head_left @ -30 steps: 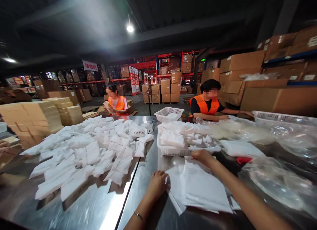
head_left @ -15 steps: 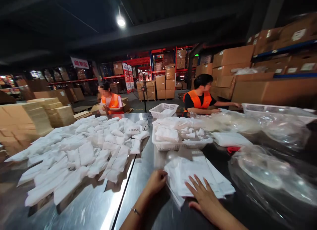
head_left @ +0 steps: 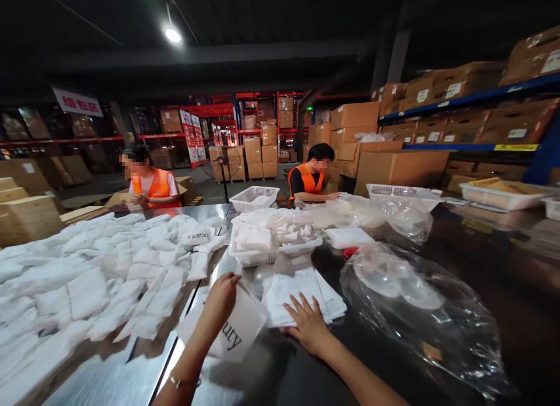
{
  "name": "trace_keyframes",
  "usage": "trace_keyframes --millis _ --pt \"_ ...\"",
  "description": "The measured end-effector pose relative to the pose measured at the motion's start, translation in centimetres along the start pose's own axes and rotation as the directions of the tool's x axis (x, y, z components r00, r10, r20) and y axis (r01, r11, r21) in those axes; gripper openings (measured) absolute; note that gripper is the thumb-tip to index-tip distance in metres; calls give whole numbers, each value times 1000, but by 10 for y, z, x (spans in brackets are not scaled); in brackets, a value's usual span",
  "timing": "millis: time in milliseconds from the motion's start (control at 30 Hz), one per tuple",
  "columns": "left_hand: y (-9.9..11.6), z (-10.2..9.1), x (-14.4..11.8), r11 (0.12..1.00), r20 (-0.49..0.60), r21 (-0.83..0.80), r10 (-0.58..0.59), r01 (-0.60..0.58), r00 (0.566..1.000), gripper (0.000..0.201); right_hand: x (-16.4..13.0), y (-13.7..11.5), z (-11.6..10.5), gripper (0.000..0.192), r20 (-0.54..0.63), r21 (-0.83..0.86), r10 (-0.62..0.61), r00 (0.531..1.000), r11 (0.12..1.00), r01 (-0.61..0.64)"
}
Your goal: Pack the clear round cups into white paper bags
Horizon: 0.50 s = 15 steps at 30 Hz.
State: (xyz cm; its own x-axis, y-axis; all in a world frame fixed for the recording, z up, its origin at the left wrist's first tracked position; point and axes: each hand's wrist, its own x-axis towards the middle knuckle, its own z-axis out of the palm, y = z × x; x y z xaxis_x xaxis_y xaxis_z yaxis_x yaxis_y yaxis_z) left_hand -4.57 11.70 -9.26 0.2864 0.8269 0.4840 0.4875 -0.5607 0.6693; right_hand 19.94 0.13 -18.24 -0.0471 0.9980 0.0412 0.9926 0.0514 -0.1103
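My left hand (head_left: 222, 298) is closed on the upper edge of a flat white bag (head_left: 242, 324) printed with dark lettering ending in "uty". The bag hangs tilted beneath the hand and my forearm covers part of it. My right hand (head_left: 306, 324) lies with fingers spread on a stack of flat white bags (head_left: 293, 289) at the middle of the metal table. Just behind the stack stand white plastic baskets (head_left: 254, 258) filled with small white packets (head_left: 254, 239).
A large heap of filled white packets (head_left: 87, 289) covers the table's left part. Clear plastic bags with round transparent items (head_left: 394, 275) lie to the right. Across the table, two people in orange vests (head_left: 157, 185) work. Cardboard boxes (head_left: 402, 170) are stacked behind.
My left hand has moved left from the stack, bringing a lettered white bag away with it. My right hand stays flat on the stack. The view has turned to the right.
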Motion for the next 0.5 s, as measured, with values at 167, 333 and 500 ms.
trace_keyframes --millis 167,333,500 --pt "67 27 68 969 152 168 155 -181 976 17 -3 13 -16 51 -132 -8 23 991 1000 -25" --pt "118 38 104 938 93 235 238 -253 967 33 -19 96 -44 49 -280 -1 300 912 950 -312" --pt "108 90 26 882 397 5 432 -472 810 19 -57 201 -57 28 -258 61 456 852 888 -457"
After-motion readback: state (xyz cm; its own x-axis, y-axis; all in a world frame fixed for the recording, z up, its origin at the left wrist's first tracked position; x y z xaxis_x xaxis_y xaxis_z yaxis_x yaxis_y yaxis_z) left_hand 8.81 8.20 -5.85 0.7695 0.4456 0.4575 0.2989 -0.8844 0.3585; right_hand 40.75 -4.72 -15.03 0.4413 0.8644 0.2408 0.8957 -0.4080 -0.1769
